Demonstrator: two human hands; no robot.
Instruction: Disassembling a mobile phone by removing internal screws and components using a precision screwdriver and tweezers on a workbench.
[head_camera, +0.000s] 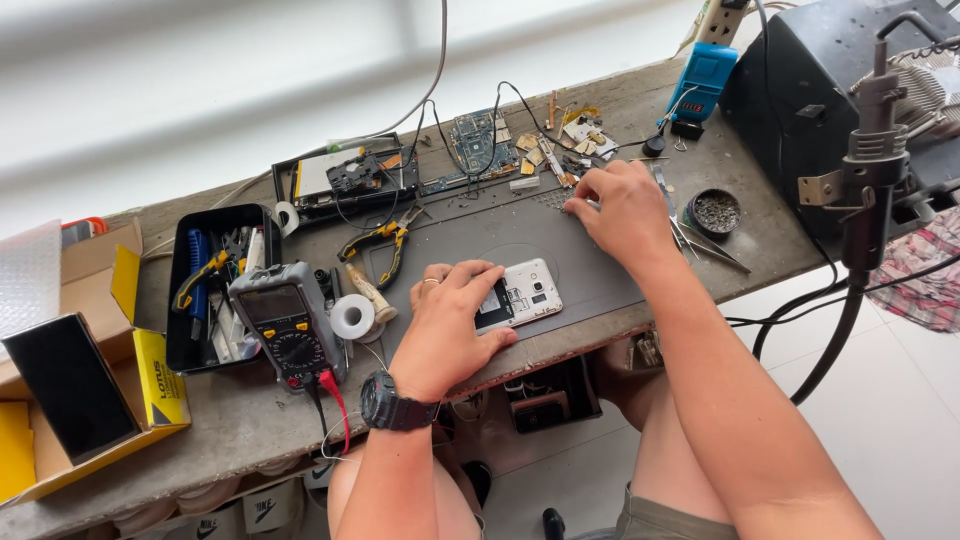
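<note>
An opened white phone (520, 296) is pinned flat by the left hand (447, 325) near the mat's (590, 250) front edge, steadying it; small parts at its back edge are pinched by the right hand (622, 210).

The left hand (443, 325) covers the near end of the white phone (528, 293) under its fingers. Whatever the right hand (622, 208) pinches sits hidden beneath its fingertips. Small parts (560, 140) beyond those fingertips are too tiny to identify.
</note>
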